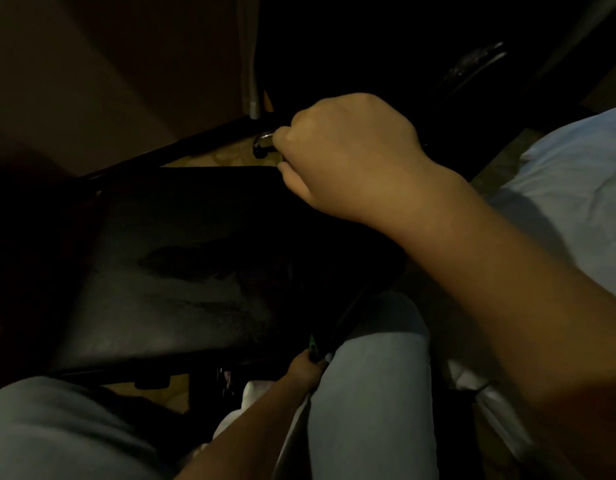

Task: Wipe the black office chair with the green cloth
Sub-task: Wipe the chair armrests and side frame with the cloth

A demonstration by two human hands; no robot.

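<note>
Black office chair (181, 271): head view, dim light; the seat is seen from above, filling the middle and left of the frame, its padded top dull and scuffed in patches. Right hand (351, 157): found at the seat's far right corner, knuckles up, fingers curled under; what is gripped there, if anything, is hidden and cannot be told. Chrome fitting (263, 142): noted just beyond the seat's far edge, close against the right hand's fingertips. Left hand (304, 368): found at the seat's near right corner, beside a knee in pale trousers (368, 393); its fingers appear closed round a small green sliver, taken to be the green cloth (312, 342), though little of it is shown. Pale fabric (569, 188): lying to the right of the seat. Handling, as judged: the chair is expected to be heavy and stiff in its frame, yielding in the cushion, and liable to roll or swivel under pressure; it is best steadied by the seat edge or frame while the soft, light cloth is bunched in the palm and drawn across the top.
</note>
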